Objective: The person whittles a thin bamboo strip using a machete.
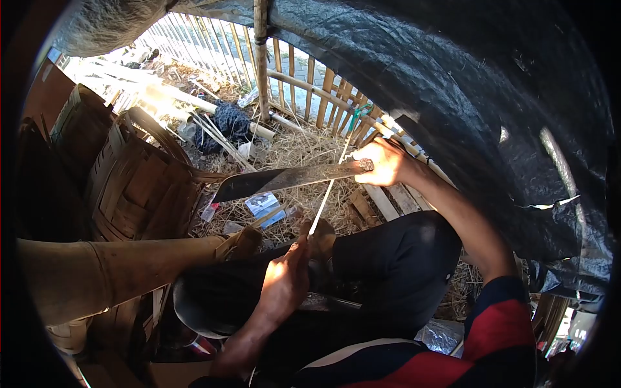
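My right hand (383, 161) is closed around the handle of a machete (284, 180), whose broad dark blade points left across the view. A thin pale bamboo strip (321, 210) rises from my left hand (285, 279), which pinches its lower end over my lap. Beside my right hand the strip crosses the blade near the handle; whether the edge touches it I cannot tell. Below my left wrist, a second metal blade (330, 302) lies across my dark trousers, its handle hidden.
A thick bamboo pole (129, 268) juts in from the left, below woven bamboo baskets (142, 194). Shavings (304, 152) litter the ground, with a black plastic bag (231, 124). A slatted bamboo fence (323, 97) stands behind, and a dark tarp (491, 129) hangs at right.
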`<state>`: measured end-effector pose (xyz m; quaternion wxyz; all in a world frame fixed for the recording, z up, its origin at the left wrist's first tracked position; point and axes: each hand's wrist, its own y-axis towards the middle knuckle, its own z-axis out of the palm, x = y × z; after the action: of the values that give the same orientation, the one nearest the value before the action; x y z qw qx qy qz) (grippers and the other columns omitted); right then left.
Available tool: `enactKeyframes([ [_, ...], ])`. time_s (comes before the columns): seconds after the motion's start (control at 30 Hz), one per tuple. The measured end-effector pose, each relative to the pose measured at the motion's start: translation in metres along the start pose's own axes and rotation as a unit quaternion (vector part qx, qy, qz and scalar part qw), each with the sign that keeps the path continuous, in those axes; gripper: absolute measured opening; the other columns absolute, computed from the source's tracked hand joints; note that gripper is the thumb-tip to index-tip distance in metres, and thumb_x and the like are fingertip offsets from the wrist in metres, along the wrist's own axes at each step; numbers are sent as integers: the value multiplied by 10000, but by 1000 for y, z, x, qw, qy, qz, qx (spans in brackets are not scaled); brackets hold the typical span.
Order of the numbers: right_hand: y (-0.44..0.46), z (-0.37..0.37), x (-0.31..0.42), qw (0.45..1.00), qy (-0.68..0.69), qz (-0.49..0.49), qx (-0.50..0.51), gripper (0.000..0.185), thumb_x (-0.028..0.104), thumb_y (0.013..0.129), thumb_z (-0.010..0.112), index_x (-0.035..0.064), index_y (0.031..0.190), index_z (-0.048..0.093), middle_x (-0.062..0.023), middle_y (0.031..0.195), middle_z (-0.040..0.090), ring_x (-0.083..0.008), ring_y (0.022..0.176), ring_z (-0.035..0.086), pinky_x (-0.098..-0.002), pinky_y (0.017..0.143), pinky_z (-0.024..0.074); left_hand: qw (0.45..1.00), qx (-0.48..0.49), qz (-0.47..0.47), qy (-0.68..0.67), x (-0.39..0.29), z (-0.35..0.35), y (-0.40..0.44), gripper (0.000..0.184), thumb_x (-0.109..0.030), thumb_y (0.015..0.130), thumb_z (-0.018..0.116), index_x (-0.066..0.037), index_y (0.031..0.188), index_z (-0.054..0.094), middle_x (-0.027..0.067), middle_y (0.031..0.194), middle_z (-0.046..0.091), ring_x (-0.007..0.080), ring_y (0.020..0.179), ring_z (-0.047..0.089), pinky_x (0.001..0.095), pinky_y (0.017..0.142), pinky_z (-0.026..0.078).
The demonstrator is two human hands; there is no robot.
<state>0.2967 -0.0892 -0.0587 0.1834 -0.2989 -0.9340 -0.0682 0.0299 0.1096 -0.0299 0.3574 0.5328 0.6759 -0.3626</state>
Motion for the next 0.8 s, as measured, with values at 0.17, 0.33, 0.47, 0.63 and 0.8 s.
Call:
enactKeyframes([
  [0.17,-1,6,-31,1000,1,10,-3,402,411,729,758,104,981,693,-89,955,646,-266,945,588,-368,850,487,1000,-2,11,-18,1,-1,-2,258,-80,945,534,25,1178,578,245,889,651,334,836,680,333,682,503],
  [0.33,-4,-5,-20,993,38,101,40,333,383,736,736,116,932,700,-127,951,643,-286,953,594,-398,843,475,999,20,29,-2,1,-1,-2,252,-11,917,510,51,1159,540,260,973,631,412,810,638,434,650,522],
  [0.47,-5,3,-4,998,64,-13,4,400,383,734,758,83,983,669,-102,935,641,-270,902,598,-382,840,475,999,13,40,1,0,0,2,256,-18,923,506,44,1170,534,260,977,630,415,805,637,438,648,520],
  [0.63,4,3,9,990,95,-98,21,464,396,743,768,71,1045,633,-95,957,608,-277,930,569,-372,828,476,999,14,32,0,6,0,3,268,-18,926,500,51,1184,525,262,959,632,417,808,637,438,651,522],
  [0.8,1,10,-9,996,67,-61,14,458,374,722,789,65,1025,639,-90,955,613,-270,947,567,-369,838,476,999,2,48,-4,3,-1,3,287,-4,920,500,51,1201,518,268,948,631,416,810,638,434,650,523],
])
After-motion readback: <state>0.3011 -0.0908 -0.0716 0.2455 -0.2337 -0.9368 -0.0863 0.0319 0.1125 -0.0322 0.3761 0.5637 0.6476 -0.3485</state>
